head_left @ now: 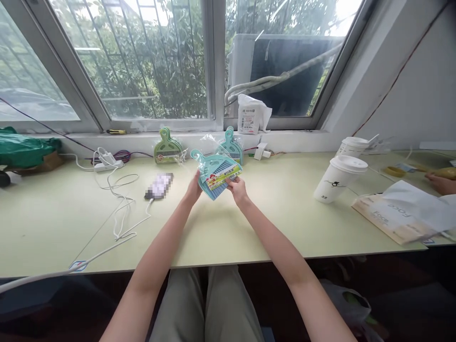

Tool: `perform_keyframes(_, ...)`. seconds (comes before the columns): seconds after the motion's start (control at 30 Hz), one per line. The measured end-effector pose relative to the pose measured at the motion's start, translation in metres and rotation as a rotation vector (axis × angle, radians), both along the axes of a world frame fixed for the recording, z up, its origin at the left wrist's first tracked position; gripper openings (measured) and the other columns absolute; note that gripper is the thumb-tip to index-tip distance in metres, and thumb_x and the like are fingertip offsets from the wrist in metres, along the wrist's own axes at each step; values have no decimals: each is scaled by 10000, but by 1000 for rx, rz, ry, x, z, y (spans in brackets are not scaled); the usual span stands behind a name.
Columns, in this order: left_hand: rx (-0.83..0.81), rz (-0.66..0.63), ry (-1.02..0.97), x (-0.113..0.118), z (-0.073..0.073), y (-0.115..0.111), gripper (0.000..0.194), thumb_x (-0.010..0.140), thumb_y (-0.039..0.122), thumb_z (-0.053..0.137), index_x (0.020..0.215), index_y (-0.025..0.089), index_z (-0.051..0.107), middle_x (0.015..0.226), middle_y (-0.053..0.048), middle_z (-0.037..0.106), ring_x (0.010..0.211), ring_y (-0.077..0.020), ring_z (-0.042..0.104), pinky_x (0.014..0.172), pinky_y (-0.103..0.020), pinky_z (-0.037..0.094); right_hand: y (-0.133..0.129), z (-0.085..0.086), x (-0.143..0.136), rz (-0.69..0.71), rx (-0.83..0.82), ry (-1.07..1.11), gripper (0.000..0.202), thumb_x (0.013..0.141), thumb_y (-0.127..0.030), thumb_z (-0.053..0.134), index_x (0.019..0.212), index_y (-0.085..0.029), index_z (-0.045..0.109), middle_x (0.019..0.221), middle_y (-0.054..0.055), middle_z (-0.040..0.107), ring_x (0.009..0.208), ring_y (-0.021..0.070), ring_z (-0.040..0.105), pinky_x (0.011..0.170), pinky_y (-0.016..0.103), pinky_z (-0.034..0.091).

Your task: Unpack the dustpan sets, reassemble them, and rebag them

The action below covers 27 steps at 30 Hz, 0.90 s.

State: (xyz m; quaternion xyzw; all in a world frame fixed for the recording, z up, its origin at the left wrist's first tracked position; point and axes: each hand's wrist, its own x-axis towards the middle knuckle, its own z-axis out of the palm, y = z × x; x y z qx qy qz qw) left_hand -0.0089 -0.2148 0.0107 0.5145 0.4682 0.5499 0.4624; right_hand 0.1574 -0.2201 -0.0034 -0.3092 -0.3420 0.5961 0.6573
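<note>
Between my two hands, above the pale green table, is a small turquoise dustpan with a brush (219, 173) in clear wrapping, tilted, its handle toward the upper left. A yellow-green label crosses it. My left hand (194, 189) grips its left edge, the fingers partly hidden behind it. With thumb and fingers closed, my right hand (238, 190) pinches its lower right edge by the label. Behind it, a second turquoise dustpan set (231, 146) leans against the sill wall, partly covered. Farther left a green dustpan set (167, 148) in wrapping leans there too.
A phone (159, 186) with a white cable (123, 216) lies left, near a power strip (108, 163). White lidded cups (340, 178) and a tissue pack (399, 213) stand right. A paper bag (252, 116) sits on the sill. Another person's hand (441, 184) shows at the far right.
</note>
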Motion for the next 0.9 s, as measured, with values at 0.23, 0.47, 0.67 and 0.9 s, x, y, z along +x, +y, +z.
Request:
perform_keyframes(0.23,-57,-376,-257,25,-6,-11,575,835,571,529,1298,230,526,1335,-96,572,1214,-282,550,1001,-440,464,4,2,3,-177,20,77,304,631,-196,782,867,-177,592,899,37,705,894,180,671,825,328,578)
perform_keyframes(0.47,-81,-268,-280,14,-8,-10,501,785,481,638,1224,248,577,1312,-86,589,1237,-287,530,1031,-425,452,6,-4,-1,-79,37,69,335,589,-208,818,839,-176,597,881,39,708,870,197,680,798,352,588)
perform_keyframes(0.67,-112,-383,-341,32,-12,-17,529,737,417,711,1218,249,572,1326,-96,578,1245,-294,522,1013,-454,459,5,-2,3,-181,22,76,309,631,-198,779,886,-192,605,924,29,703,885,179,675,802,314,585)
perform_keyframes(0.9,-47,-142,-382,33,-22,-9,538,709,405,724,1194,229,570,1254,-94,627,1204,-287,558,1040,-435,444,11,-10,2,-88,-13,43,351,580,-166,807,852,-200,588,858,18,700,850,188,686,772,326,596)
